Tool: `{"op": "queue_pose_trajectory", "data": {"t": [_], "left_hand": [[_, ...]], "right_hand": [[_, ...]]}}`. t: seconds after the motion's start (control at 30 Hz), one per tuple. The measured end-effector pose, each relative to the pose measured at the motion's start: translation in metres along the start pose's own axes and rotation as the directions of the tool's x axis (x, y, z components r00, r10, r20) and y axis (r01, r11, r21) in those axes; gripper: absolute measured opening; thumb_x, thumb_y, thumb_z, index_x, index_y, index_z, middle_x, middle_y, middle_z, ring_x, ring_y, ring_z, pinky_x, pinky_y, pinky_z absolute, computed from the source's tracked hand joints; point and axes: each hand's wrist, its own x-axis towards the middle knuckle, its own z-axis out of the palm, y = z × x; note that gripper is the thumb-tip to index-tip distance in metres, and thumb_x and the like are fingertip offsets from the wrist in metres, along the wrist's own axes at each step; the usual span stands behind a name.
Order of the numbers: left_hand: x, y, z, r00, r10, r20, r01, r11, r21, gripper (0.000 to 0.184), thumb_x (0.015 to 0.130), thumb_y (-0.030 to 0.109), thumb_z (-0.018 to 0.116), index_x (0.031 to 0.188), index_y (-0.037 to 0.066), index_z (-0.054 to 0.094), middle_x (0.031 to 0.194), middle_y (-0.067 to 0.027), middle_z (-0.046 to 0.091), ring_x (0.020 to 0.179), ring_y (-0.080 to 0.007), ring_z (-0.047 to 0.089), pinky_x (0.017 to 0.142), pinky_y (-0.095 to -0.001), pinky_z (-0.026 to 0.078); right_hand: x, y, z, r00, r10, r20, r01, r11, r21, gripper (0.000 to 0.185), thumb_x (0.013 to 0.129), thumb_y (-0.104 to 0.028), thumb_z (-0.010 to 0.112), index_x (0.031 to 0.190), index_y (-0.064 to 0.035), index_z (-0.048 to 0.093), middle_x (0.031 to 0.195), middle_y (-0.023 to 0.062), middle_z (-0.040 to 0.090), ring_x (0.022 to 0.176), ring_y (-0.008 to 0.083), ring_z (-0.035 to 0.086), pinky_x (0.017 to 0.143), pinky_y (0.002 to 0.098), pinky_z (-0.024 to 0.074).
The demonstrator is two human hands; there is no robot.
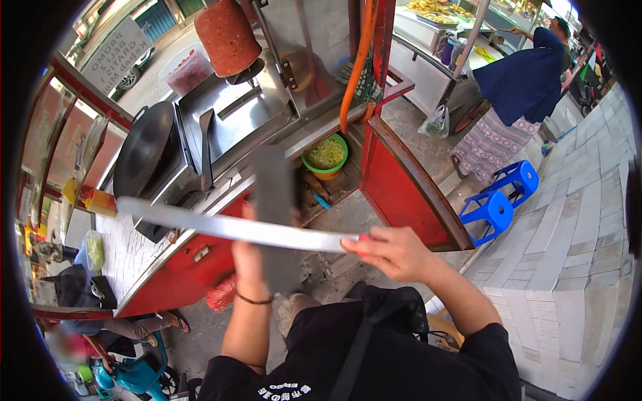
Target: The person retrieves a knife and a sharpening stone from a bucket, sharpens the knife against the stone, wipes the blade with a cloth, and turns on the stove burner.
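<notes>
My right hand (393, 254) is closed around the red handle of a long knife (221, 226). Its pale blade points left across my body, with a rounded tip near the bottle on the counter. In my left hand (248, 264), fingers wrapped around it, is a dark grey whetstone (274, 184), a long flat block held roughly upright and blurred by motion. The blade crosses in front of the stone; whether they touch I cannot tell. Part of my left hand is hidden behind the blade and stone.
Ahead stands a steel griddle (231, 123) with a spatula (206, 147), a black wok (148, 148) and a meat cone (227, 39). A green tub (326, 157) of chopped greens sits in the open cabinet. A red door (411, 177), blue stools (491, 214) and a person (515, 87) are right.
</notes>
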Motion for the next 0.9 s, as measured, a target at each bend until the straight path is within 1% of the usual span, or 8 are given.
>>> {"op": "queue_pose_trajectory", "data": {"t": [0.17,0.23,0.4,0.53,0.6,0.67,0.8,0.9], "left_hand": [[0.014,0.051,-0.035,0.961,0.180,0.209,-0.168,0.983,-0.074,0.051,0.105,0.047,0.040,0.118,0.000,0.057,0.100,-0.0099,0.062,0.082,-0.0194,0.058,0.067,-0.0317,0.050],[-0.002,0.013,0.027,0.960,0.031,-0.277,-0.042,0.998,-0.036,0.046,0.103,0.046,0.045,0.120,0.005,0.057,0.093,-0.0075,0.061,0.067,-0.0180,0.055,0.056,-0.0300,0.049],[0.006,-0.044,-0.024,0.971,-0.077,-0.226,0.076,0.997,-0.014,0.046,0.103,0.048,0.048,0.118,0.005,0.057,0.099,-0.0109,0.062,0.074,-0.0236,0.061,0.066,-0.0351,0.053],[0.018,0.055,-0.018,0.966,0.095,0.242,-0.071,0.992,-0.104,0.046,0.103,0.043,0.047,0.115,0.000,0.056,0.099,-0.0131,0.059,0.074,-0.0163,0.053,0.047,-0.0290,0.048],[0.014,0.033,0.002,0.958,0.161,-0.236,-0.183,0.980,-0.076,0.046,0.104,0.043,0.044,0.114,-0.001,0.056,0.098,-0.0123,0.059,0.072,-0.0142,0.051,0.041,-0.0230,0.037],[0.000,0.000,-0.004,0.957,-0.154,0.244,0.206,0.957,-0.205,0.038,0.104,0.040,0.047,0.118,0.006,0.058,0.102,-0.0120,0.063,0.084,-0.0232,0.063,0.074,-0.0351,0.055],[-0.003,-0.039,-0.018,0.973,-0.200,-0.118,0.192,0.978,-0.077,0.044,0.104,0.044,0.050,0.123,0.005,0.058,0.118,-0.0142,0.064,0.091,-0.0220,0.064,0.079,-0.0346,0.055],[0.016,0.028,-0.013,0.986,-0.021,0.165,0.062,0.967,-0.249,0.048,0.105,0.044,0.044,0.118,0.001,0.059,0.100,-0.0132,0.062,0.075,-0.0227,0.060,0.065,-0.0313,0.055]], "right_hand": [[-0.011,0.009,-0.009,0.994,0.054,0.092,-0.050,0.998,-0.044,0.045,0.093,-0.023,0.066,0.137,-0.0295,0.062,0.074,0.0040,0.048,0.059,0.0232,0.053,0.052,0.0354,0.0440],[0.012,0.012,-0.020,0.997,0.069,0.020,-0.067,0.994,-0.091,0.047,0.092,-0.022,0.067,0.138,-0.0292,0.061,0.074,0.0045,0.049,0.060,0.0235,0.053,0.052,0.0364,0.0442],[0.022,-0.006,-0.005,0.999,-0.036,-0.005,0.036,0.998,-0.043,0.048,0.088,-0.016,0.071,0.135,-0.0238,0.065,0.073,0.0053,0.047,0.057,0.0235,0.051,0.051,0.0350,0.0428],[-0.008,0.000,-0.005,0.992,0.024,0.122,-0.020,0.999,-0.038,0.047,0.090,-0.022,0.069,0.136,-0.0296,0.064,0.073,0.0041,0.046,0.058,0.0226,0.051,0.050,0.0350,0.0426],[0.003,0.007,-0.016,0.995,0.045,0.094,-0.034,0.993,-0.115,0.045,0.093,-0.026,0.066,0.138,-0.0327,0.061,0.073,0.0037,0.046,0.059,0.0228,0.052,0.051,0.0361,0.0422],[0.025,0.017,-0.018,0.998,0.051,-0.033,-0.053,0.997,-0.065,0.046,0.094,-0.026,0.065,0.139,-0.0326,0.060,0.074,0.0041,0.047,0.059,0.0233,0.052,0.051,0.0364,0.0423],[0.024,-0.002,-0.009,0.999,0.007,0.052,-0.005,0.999,-0.038,0.045,0.096,-0.027,0.064,0.140,-0.0318,0.059,0.074,0.0047,0.047,0.058,0.0237,0.052,0.051,0.0374,0.0424],[-0.006,-0.005,0.002,0.992,0.004,0.123,-0.001,1.000,-0.027,0.045,0.091,-0.024,0.069,0.136,-0.0269,0.064,0.073,0.0043,0.048,0.057,0.0214,0.052,0.050,0.0349,0.0436]]}}
